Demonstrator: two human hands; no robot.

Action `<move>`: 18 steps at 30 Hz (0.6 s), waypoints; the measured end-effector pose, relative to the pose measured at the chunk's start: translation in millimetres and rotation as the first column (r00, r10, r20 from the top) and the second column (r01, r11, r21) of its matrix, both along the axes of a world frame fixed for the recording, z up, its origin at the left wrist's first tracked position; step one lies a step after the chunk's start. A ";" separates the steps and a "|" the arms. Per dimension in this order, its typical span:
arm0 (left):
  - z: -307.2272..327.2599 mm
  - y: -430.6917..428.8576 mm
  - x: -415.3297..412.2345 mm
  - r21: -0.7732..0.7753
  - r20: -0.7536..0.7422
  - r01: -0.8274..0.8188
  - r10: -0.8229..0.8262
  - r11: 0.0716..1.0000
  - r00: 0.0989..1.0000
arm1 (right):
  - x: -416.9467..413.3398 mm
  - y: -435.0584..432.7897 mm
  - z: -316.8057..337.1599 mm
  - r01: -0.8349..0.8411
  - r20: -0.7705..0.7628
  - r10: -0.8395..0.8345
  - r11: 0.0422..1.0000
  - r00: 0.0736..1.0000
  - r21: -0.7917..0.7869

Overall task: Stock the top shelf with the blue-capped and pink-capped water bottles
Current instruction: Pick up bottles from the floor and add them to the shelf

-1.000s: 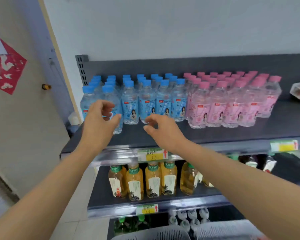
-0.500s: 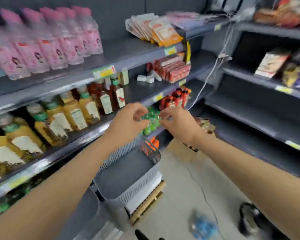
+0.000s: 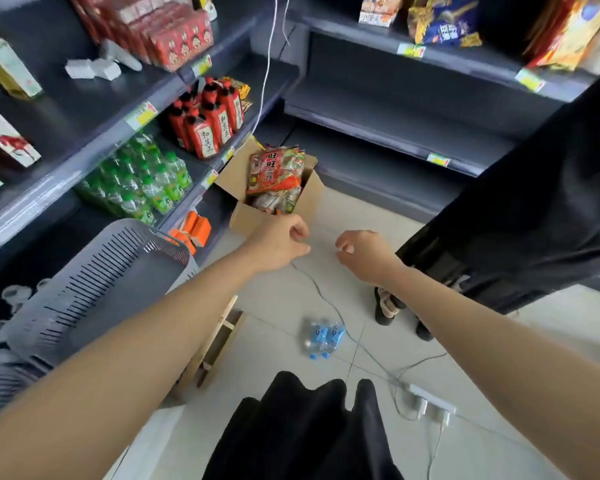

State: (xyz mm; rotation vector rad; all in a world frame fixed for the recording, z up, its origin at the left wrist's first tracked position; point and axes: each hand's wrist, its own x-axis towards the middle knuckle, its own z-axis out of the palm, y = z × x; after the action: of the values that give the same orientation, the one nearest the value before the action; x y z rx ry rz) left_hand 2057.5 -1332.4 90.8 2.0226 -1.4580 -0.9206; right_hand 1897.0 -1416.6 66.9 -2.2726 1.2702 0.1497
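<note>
A small pack of blue-capped water bottles lies on its side on the tiled floor below my arms. My left hand and my right hand hang in the air above it, a short gap between them, fingers loosely curled and holding nothing. The top shelf with the stocked blue-capped and pink-capped bottles is out of view.
A grey slatted basket stands at the left beside the shelves. A cardboard box of snack packs sits on the floor ahead. Another person in black stands at the right, shoes on the floor. A power strip and cables lie nearby.
My view has swung from the top shelf down and right to the floor. Both hands left the shelf bottles and now hover empty over the floor pack.
</note>
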 end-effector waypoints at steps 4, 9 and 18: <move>-37.1 -13.8 -11.5 0.087 -0.042 0.043 -0.040 0.995 0.998 | -19.5 -2.2 -32.3 0.097 -0.046 -0.094 0.993 0.995 0.068; -89.8 -18.8 -14.7 0.177 -0.112 0.028 -0.009 0.984 0.994 | -27.8 -4.4 -80.5 0.152 -0.114 -0.134 0.974 0.984 0.165; -212.5 -28.4 -26.7 0.355 -0.132 -0.147 0.206 0.923 0.970 | -20.3 -36.9 -192.3 0.087 -0.237 -0.019 0.956 0.971 0.280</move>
State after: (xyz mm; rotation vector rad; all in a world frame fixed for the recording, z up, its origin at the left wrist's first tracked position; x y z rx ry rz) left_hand 2030.8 -1360.7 -121.7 2.2136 -1.0597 -1.3040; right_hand 1876.7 -1453.5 -125.4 -2.0095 1.3267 0.5595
